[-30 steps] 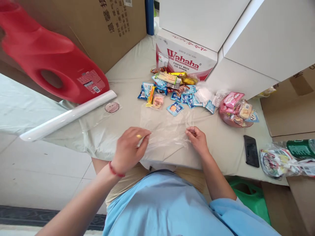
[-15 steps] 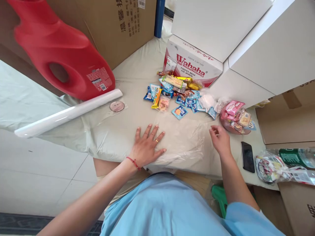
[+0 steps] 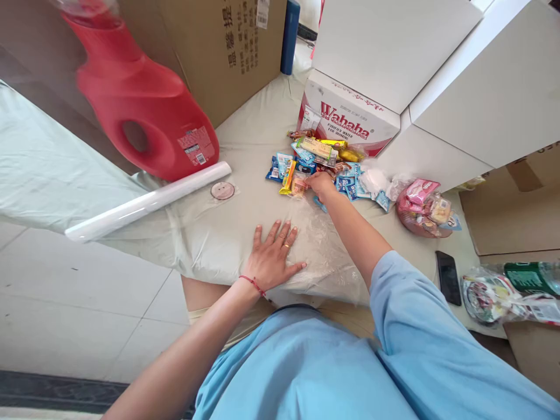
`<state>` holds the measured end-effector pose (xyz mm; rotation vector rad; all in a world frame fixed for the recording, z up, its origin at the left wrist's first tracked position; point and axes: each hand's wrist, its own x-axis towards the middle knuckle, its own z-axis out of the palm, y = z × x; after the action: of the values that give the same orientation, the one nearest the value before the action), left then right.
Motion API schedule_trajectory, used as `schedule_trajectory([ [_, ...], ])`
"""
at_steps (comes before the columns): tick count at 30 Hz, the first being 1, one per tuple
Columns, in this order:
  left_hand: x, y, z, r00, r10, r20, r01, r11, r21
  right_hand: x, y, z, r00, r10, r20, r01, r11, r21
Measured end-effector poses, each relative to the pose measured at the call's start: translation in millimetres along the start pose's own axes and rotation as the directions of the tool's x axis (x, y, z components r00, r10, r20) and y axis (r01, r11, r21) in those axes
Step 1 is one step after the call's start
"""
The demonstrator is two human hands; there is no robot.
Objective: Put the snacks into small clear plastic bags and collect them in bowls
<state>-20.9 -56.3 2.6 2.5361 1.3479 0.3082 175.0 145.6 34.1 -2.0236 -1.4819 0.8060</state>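
Left hand (image 3: 272, 256): palm down, fingers spread, nothing grasped, on pale-covered tabletop (image 3: 210, 251); clear plastic film (image 3: 321, 239) near its fingers. Right hand (image 3: 322, 184): fingers bunched at pink snack packet (image 3: 298, 186), hold cannot be told. Packet: beside yellow bar (image 3: 287, 178), before Wahaha carton (image 3: 350, 125).

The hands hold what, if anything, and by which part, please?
Left hand holds nothing; right hand is at the pink packet, right edge; grip unclear.

Left of the red-and-white cardboard carton (image 3: 352, 119) stands a red handled plastic jug (image 3: 160, 108); right of the carton, a rectangular black phone (image 3: 448, 277); a green-labelled clear plastic bottle (image 3: 530, 277).
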Motion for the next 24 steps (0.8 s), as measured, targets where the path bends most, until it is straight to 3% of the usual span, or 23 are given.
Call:
schedule_trajectory([
  [3, 0, 0, 2, 1.0, -0.01, -0.003, 0.01, 1.0, 0.025, -9, 5, -20, 1.0, 0.001, -0.029, 0.003, 0.991, 0.136],
  [6, 0, 0, 3, 1.0, -0.008, -0.019, 0.009, 1.0, 0.024, -32, 10, -64, 0.991, -0.13, -0.011, 0.125, 0.922, 0.368],
  [8, 1, 0, 4, 1.0, -0.01, -0.03, 0.01, 1.0, 0.017, -52, 14, -96, 0.963, -0.257, 0.079, 0.193, 0.865, 0.462],
  [11, 1, 1, 4, 1.0, -0.013, -0.027, 0.013, 1.0, 0.02, -83, 24, -125, 0.873, -0.355, 0.335, 0.184, 0.875, 0.449],
  [14, 1, 1, 4, 1.0, -0.015, -0.025, 0.015, 1.0, 0.027, -107, 39, -116, 0.77, -0.328, 0.546, 0.197, 0.938, 0.285],
  [16, 2, 1, 5, 0.999, -0.016, -0.036, 0.017, 1.0, 0.022, -121, 48, -96, 0.794, -0.317, 0.519, 0.316, 0.944, 0.094],
  [18, 2, 2, 6, 0.999, -0.019, -0.05, 0.02, 1.0, 0.014, -135, 56, -75, 0.841, -0.338, 0.423, 0.426, 0.895, -0.13],
  [20, 3, 2, 6, 0.998, -0.025, -0.061, 0.025, 1.0, 0.005, -151, 64, -63, 0.852, -0.352, 0.388, 0.477, 0.827, -0.297],
  [24, 4, 2, 7, 0.997, -0.043, -0.063, 0.043, 0.999, -0.004, -177, 80, -66, 0.861, -0.325, 0.39, 0.477, 0.783, -0.4],
])
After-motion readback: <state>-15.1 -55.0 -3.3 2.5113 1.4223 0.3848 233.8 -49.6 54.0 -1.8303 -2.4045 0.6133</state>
